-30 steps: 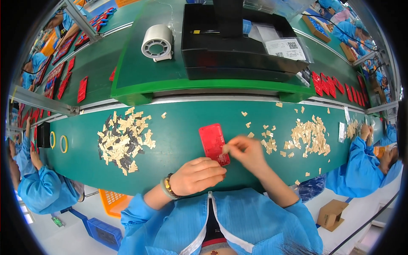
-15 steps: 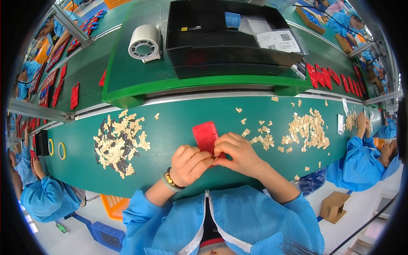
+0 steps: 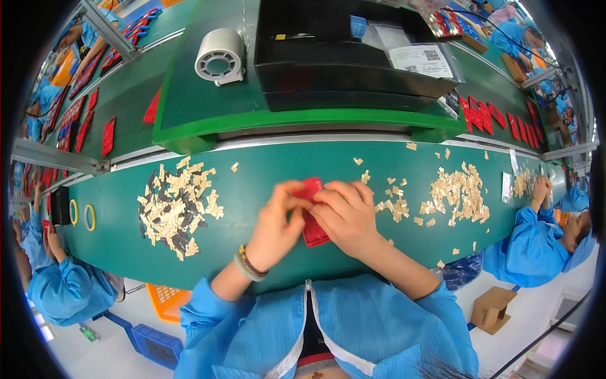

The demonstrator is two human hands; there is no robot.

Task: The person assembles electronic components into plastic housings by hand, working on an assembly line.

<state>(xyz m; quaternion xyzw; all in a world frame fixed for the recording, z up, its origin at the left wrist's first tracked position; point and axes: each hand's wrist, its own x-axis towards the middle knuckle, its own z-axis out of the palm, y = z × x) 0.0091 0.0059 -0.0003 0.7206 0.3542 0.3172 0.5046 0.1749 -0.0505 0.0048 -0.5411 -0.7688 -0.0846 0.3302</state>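
Observation:
A red rectangular plastic case [image 3: 315,236] is between my two hands over the near middle of the green table. My left hand [image 3: 276,222] reaches in from the left, its fingers bent against the upper part of the case and slightly blurred. Over the right side of the case, my right hand [image 3: 348,218] has its fingers closed, their tips meeting those of the left. Both hands hide much of the case; any small piece under the fingertips cannot be made out. Left of my hands lies a pile of cream and black small pieces [image 3: 173,211].
A cream pile of small pieces [image 3: 457,192] lies to the right. Behind, a green raised shelf [image 3: 252,126] carries a black box [image 3: 347,91] and a white roll [image 3: 219,57]. Tape rings [image 3: 89,217] lie far left. Co-workers in blue sit at either side.
My hands have moved from the lower edge of the red case to its upper part, uncovering its lower end. The view has shifted slightly.

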